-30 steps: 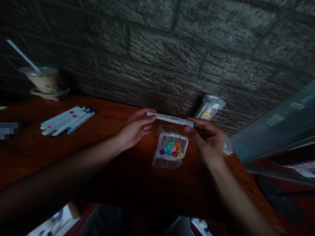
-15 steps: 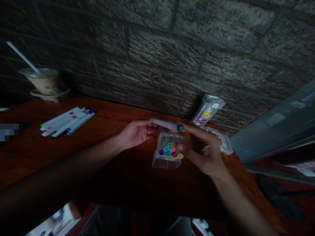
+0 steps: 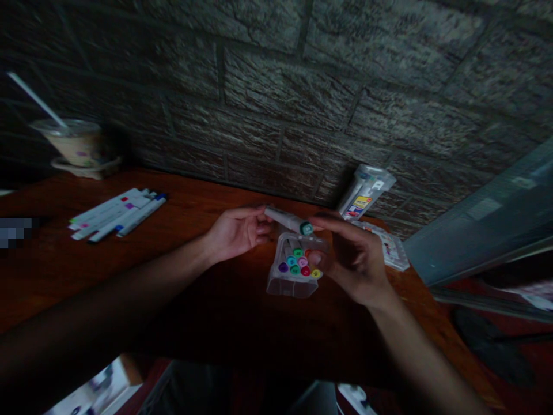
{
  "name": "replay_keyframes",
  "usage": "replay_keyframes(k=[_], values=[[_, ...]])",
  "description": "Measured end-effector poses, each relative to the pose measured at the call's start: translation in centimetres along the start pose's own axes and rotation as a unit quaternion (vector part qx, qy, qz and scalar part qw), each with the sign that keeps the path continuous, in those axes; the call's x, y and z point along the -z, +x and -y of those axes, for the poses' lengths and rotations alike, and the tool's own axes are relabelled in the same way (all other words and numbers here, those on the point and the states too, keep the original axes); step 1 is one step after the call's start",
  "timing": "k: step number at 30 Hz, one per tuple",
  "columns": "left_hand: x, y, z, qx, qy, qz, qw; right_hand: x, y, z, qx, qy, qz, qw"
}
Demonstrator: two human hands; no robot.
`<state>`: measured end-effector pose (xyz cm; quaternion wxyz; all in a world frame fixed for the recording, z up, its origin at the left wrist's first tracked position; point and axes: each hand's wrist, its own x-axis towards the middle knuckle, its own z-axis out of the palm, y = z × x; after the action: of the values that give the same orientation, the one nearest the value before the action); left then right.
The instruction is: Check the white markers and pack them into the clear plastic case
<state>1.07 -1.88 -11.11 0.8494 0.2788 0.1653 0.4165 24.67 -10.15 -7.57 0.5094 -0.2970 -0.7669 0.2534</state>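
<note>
My left hand [image 3: 239,233] is closed, its thumb and fingertips pinching the far end of a white marker [image 3: 285,219]. The marker's dark green cap points right and slightly down, toward my right hand [image 3: 354,253]. That hand's thumb and index finger are apart: the index tip is beside the cap, and the thumb overlaps the right edge of a clear plastic case [image 3: 294,288]. Whether the thumb presses on the case I cannot tell. Inside the case lie several markers [image 3: 298,262], their coloured ends facing me; an orange one is partly hidden by the thumb.
Several white markers [image 3: 118,216] lie on the wooden table [image 3: 190,207] to the left. Behind them stands a drink cup with a straw [image 3: 71,141]. A clear container [image 3: 365,190] leans by the brick wall, near a clear plastic tray [image 3: 395,248] at the table's right side.
The marker's capped end has swung slightly left and down above the case. Both hands stay close to where they were, and the case has not moved.
</note>
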Motion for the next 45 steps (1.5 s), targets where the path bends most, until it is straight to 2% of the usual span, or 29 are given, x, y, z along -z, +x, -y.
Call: replay_keyframes(k=[17, 27, 30, 37, 45], values=[[-0.7, -0.3, -0.1, 0.011, -0.002, -0.007, 1.000, 0.0, 0.3, -0.4, -0.028, 0.030, -0.011, 0.999], [-0.2, -0.1, -0.1, 0.017, -0.005, 0.026, 1.000, 0.0, 0.3, -0.6, -0.024, 0.041, -0.004, 0.999], [-0.2, -0.1, 0.0, 0.019, 0.000, 0.033, 0.999, -0.2, 0.2, -0.2, -0.005, 0.030, -0.007, 1.000], [-0.2, -0.1, 0.4, 0.021, 0.014, 0.041, 0.999, -1.3, 0.2, 1.4, 0.106, -0.037, -0.011, 0.994], [0.0, 0.0, 0.6, 0.016, 0.015, 0.037, 0.999, -1.3, 0.3, 1.4, 0.127, -0.051, -0.010, 0.991]])
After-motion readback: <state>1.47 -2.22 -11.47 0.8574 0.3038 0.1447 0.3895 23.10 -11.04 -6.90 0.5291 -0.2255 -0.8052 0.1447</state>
